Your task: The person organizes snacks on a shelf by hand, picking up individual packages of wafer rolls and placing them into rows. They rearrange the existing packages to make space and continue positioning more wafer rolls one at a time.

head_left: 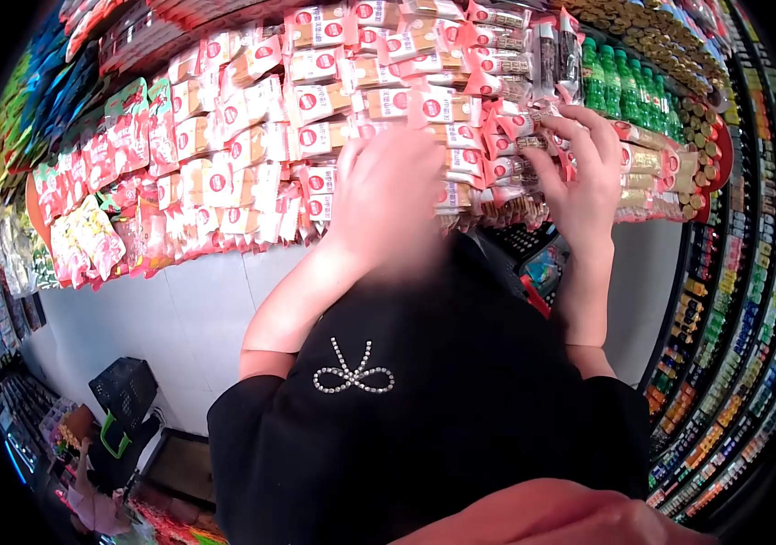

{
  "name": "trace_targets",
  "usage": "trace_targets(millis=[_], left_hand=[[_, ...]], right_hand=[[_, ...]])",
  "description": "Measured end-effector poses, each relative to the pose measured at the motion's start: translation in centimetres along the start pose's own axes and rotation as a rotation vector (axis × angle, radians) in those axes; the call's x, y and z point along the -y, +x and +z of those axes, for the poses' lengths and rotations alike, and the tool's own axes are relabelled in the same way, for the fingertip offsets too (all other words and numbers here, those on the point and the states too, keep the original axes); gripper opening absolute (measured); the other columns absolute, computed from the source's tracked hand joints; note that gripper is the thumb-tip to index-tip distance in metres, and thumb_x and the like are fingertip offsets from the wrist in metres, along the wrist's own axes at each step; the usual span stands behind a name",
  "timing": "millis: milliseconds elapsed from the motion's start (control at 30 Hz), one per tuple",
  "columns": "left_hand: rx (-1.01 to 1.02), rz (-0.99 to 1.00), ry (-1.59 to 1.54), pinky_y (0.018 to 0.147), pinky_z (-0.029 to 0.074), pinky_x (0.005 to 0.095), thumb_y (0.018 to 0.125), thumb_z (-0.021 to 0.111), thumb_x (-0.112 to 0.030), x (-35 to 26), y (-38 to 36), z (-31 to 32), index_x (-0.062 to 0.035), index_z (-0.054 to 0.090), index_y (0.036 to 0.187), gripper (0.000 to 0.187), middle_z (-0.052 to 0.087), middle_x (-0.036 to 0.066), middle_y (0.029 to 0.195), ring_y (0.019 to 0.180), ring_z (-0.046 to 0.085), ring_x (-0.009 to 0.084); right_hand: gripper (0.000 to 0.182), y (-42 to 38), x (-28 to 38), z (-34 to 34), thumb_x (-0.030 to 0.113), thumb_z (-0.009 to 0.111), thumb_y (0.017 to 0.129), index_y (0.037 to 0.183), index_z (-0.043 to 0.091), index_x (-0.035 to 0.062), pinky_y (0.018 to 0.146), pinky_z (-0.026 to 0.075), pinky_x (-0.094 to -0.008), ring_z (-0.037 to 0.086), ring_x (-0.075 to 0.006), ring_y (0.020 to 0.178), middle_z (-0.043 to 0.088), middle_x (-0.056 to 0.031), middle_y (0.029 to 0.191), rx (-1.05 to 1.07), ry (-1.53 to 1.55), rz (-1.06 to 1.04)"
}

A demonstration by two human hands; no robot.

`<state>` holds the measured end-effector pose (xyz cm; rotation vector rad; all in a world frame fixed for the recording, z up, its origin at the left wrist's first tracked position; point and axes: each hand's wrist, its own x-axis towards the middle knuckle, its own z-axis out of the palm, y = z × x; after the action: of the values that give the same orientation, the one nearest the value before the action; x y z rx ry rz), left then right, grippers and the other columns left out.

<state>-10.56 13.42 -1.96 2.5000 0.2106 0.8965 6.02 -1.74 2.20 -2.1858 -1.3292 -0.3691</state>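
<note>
The right hand (pixel 586 182) is arching open over clear packets (pixel 503 170), toward the front edge of the display (pixel 726 156). The left hand (pixel 386 195) is blurring above white-labelled packets (pixel 315 65); its grip cannot be determined. Dragging overlapping packets could spill others over that edge. Labels are showing red roundels (pixel 314 137); characters are illegible.

The red-rimmed display shelf (pixel 725 162) is carrying dense rows of red-and-white packets (pixel 317 102); red pouches (pixel 126 127) are lying leftward, green bottles (pixel 629 84) are sitting toward the right.
</note>
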Motion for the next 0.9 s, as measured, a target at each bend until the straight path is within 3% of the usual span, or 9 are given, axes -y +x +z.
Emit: trace_targets(millis=[67, 100, 300, 633, 767, 900], left_hand=[[0.194, -0.027, 0.098, 0.082, 0.039, 0.037, 0.064, 0.069, -0.008, -1.1, 1.2, -0.5, -0.0043, 0.062, 0.104, 0.041, 0.06, 0.008, 0.108, 0.1, 0.055, 0.026], [0.194, -0.033, 0.114, 0.082, 0.039, 0.037, 0.064, 0.069, -0.008, -1.4, 1.4, -0.2, -0.0043, 0.062, 0.104, 0.041, 0.06, 0.008, 0.108, 0.1, 0.055, 0.026], [0.028, 0.04, 0.04, 0.084, 0.038, 0.0383, 0.067, 0.067, -0.011, -1.5, 1.9, 3.0, -0.0028, 0.062, 0.101, 0.035, 0.058, 0.006, 0.108, 0.102, 0.054, 0.024], [0.1, 0.016, 0.244, 0.09, 0.034, 0.0444, 0.07, 0.066, -0.018, -3.2, 3.2, 5.2, -0.0047, 0.061, 0.096, 0.03, 0.054, 0.006, 0.101, 0.102, 0.05, 0.0237], [0.114, -0.017, 0.266, 0.09, 0.036, 0.0449, 0.067, 0.069, -0.018, -3.9, 3.5, 4.9, -0.0039, 0.06, 0.095, 0.032, 0.055, 0.007, 0.101, 0.101, 0.051, 0.0249], [-0.037, -0.177, 0.152, 0.088, 0.039, 0.0436, 0.063, 0.072, -0.016, -4.0, 3.0, 5.5, -0.0028, 0.059, 0.097, 0.039, 0.056, 0.011, 0.104, 0.1, 0.052, 0.0281]], right_hand=[[0.039, 0.1, 0.2, 0.2, 0.013, 0.075, 0.068, 0.103, 0.061, 0.0066, 0.086, 0.043, -0.0391, 0.054, -0.0298, 0.1, 0.056, -0.0112, 0.111, 0.089, -0.033, -0.022], [0.042, 0.1, -0.1, 0.5, 0.015, 0.076, 0.067, 0.106, 0.06, 0.0069, 0.086, 0.043, -0.0398, 0.054, -0.031, 0.099, 0.055, -0.0118, 0.111, 0.091, -0.02, -0.029], [0.044, 0.1, -1.1, 0.5, 0.015, 0.074, 0.069, 0.11, 0.058, 0.0046, 0.085, 0.042, -0.0396, 0.051, -0.0323, 0.098, 0.053, -0.0134, 0.107, 0.165, 0.085, 0.006], [0.045, -0.2, -2.8, -0.2, 0.009, 0.071, 0.069, 0.111, 0.057, 0.0035, 0.084, 0.042, -0.0392, 0.05, -0.0306, 0.097, 0.051, -0.0134, 0.106, 0.181, 0.247, -0.062], [0.043, -0.4, -3.2, -0.3, 0.009, 0.072, 0.069, 0.109, 0.059, 0.0036, 0.084, 0.042, -0.0393, 0.051, -0.0298, 0.096, 0.052, -0.0125, 0.104, 0.159, 0.254, -0.081], [0.041, -0.5, -4.0, -1.0, 0.008, 0.073, 0.067, 0.106, 0.061, 0.0047, 0.082, 0.043, -0.0385, 0.051, -0.0285, 0.092, 0.054, -0.0103, 0.1, 0.151, 0.274, -0.091]])
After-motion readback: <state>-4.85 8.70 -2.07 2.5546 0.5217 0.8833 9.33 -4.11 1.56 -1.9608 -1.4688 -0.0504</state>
